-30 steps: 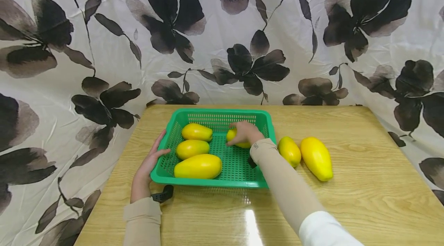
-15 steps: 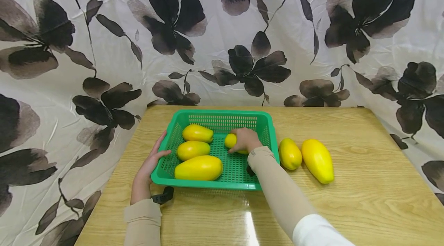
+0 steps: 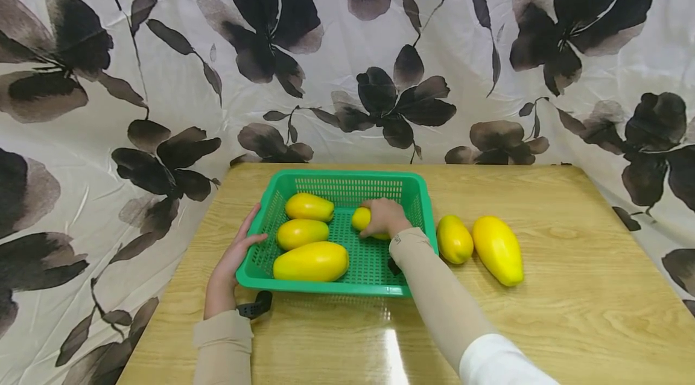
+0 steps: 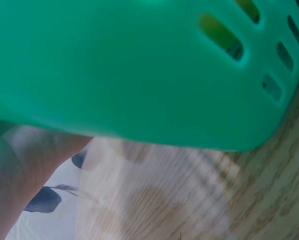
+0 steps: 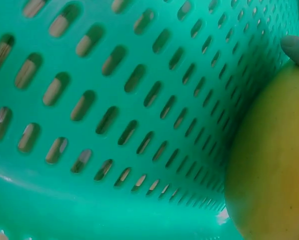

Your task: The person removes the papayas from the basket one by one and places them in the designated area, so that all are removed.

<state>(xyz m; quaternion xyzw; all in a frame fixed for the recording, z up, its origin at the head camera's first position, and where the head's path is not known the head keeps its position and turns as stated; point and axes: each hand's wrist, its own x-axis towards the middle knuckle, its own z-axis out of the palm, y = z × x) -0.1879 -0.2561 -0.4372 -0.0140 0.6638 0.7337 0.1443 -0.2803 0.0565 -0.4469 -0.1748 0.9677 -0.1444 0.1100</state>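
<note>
A green plastic basket [image 3: 326, 287] sits on the table. My left hand [image 3: 234, 257] grips its left side, the thumb over the rim and the other fingers along the outer wall. Inside the basket's right half, my right hand [image 3: 385, 218] holds a yellow papaya [image 3: 360, 218] from above, partly hiding it. In the right wrist view that papaya [image 5: 274, 160] is close over the perforated floor, with a fingertip on it. Down the basket's left half lie three papayas: a back one [image 3: 309, 207], a middle one [image 3: 301, 234] and a larger front one [image 3: 311, 262].
Two more papayas rest on the wooden table [image 3: 586, 300] right of the basket: a smaller one [image 3: 454, 239] near its wall and a larger one [image 3: 497, 250] beside that. A floral cloth [image 3: 336, 29] hangs behind and along the sides.
My right hand has come slightly toward the front of the basket with its papaya over the first half second, then hardly moves. The left hand stays put.
</note>
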